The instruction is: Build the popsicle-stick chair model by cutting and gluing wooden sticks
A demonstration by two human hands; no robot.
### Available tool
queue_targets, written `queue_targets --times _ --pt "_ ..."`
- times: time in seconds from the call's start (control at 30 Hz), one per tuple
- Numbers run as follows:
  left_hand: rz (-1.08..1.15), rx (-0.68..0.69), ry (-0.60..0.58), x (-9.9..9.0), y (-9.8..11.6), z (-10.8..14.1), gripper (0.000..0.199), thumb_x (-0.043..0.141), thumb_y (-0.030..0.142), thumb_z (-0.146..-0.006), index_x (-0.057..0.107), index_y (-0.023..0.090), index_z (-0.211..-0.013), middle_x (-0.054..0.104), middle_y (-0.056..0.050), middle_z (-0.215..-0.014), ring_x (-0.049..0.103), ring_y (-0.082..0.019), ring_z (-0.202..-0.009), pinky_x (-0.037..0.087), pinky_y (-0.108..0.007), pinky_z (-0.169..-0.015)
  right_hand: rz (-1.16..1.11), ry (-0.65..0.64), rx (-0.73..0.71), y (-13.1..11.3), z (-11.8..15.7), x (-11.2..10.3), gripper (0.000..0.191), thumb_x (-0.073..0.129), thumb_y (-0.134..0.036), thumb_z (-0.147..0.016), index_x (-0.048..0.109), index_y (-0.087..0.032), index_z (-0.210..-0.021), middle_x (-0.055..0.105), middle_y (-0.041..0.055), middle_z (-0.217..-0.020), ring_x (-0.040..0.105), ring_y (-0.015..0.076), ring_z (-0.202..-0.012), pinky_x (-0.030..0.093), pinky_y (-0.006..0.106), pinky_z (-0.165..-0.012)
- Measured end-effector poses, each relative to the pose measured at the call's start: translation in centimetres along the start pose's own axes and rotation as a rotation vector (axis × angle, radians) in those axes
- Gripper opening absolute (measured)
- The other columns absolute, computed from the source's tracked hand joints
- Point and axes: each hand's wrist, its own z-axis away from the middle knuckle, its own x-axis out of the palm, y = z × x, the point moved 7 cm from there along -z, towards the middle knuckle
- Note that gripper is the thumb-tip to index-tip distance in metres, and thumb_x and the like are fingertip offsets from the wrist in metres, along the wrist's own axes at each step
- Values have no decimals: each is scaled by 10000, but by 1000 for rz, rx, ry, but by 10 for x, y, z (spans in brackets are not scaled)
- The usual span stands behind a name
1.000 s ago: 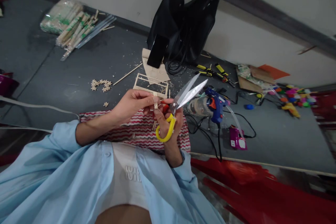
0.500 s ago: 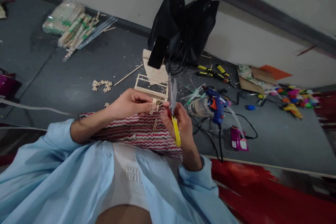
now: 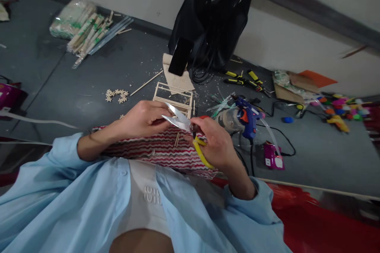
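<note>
My right hand (image 3: 218, 142) grips a pair of scissors (image 3: 181, 121) with yellow handles. Their blades are parted and point left, the tips at the fingers of my left hand (image 3: 147, 118). That hand is closed in a pinch; whatever it holds is hidden behind its fingers and the blades. Just beyond both hands lies a small frame of thin wooden sticks (image 3: 173, 94), its near part covered by the hands and scissors. Two short stick pieces (image 3: 177, 140) rest on the red-and-white striped cloth (image 3: 148, 152) below.
To the right are a blue glue gun (image 3: 249, 118), its cords and a purple power adapter (image 3: 273, 156). A phone (image 3: 181, 56) and black bag (image 3: 213, 27) stand behind. Yellow-black pliers (image 3: 242, 81), wooden flower shapes (image 3: 117, 95) and bundled sticks (image 3: 89, 35) lie on the grey table (image 3: 38, 71).
The scissors have swung from pointing up to pointing left, and their blades have spread. My right hand has turned and shifted right; my left hand stays near the frame.
</note>
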Motion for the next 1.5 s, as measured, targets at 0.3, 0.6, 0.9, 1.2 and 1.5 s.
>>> queue_targets --times 0.3,0.6,0.9,1.2,1.5 --pt "129 8 -51 3 -8 -1 134 626 253 -853 739 186 -826 738 -68 -826 668 -149 -778 501 -246 -739 -98 2 3 4 -2 3 318 620 -376 -895 590 -191 -1151 664 63 -940 600 192 -801 478 308 -733" --pt "403 -262 -110 16 -27 6 338 523 435 -948 662 138 -865 676 -53 -742 666 -121 -621 507 -223 -612 -293 125 192 19 5 9 330 656 -361 -865 589 -224 -1158 667 14 -931 587 146 -736 478 266 -680" --pt "628 -368 141 8 -31 8 274 748 423 -788 734 153 -831 606 10 -623 499 -61 -515 430 -186 -505 -263 113 150 6 0 15 335 643 -350 -878 580 -224 -1182 670 39 -965 609 175 -807 494 296 -736" --pt "736 -357 203 8 -33 8 276 834 408 -691 775 161 -800 728 -64 -831 642 -124 -711 522 -222 -665 -215 101 92 -3 -5 18 331 622 -381 -898 573 -219 -1182 663 57 -962 614 199 -842 489 313 -748" --pt "749 -364 203 12 -41 11 281 847 436 -662 785 194 -790 751 -49 -839 684 -148 -767 553 -260 -742 -141 112 21 -8 -9 15 313 601 -376 -913 566 -212 -1178 649 70 -969 612 214 -875 492 332 -771"
